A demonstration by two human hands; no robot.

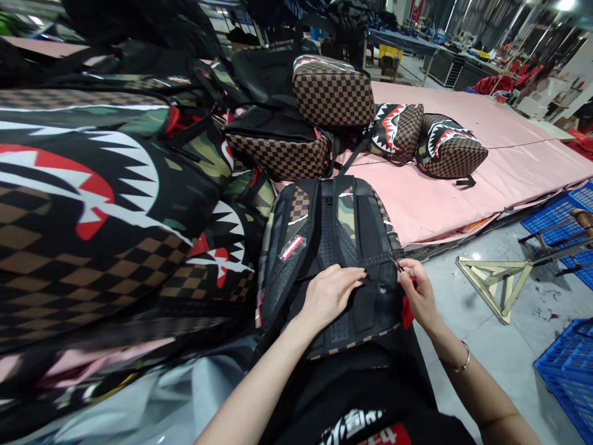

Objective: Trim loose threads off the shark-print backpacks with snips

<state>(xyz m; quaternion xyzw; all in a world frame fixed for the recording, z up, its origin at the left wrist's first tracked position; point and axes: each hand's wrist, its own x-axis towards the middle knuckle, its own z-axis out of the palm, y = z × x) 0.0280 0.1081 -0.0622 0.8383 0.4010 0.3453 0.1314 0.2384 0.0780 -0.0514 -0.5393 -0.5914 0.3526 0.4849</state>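
A black backpack (331, 247) with camouflage and brown checkered panels lies straps-up in front of me, at the pink table's near edge. My left hand (331, 293) rests on its middle, palm down, the fingers together and bent over the black padding; what they hold, if anything, is hidden. At the right side of the pack my right hand (414, 287) pinches a small dark metal tool (398, 267), its tip against the end of a black strap. Red cloth (407, 312) shows below that hand.
Large shark-mouth backpacks (92, 216) are piled on the left. More checkered bags (332, 93) stand on the pink table (509, 142). Blue crates (569, 377) and a cream metal stand (495, 284) are on the floor at right.
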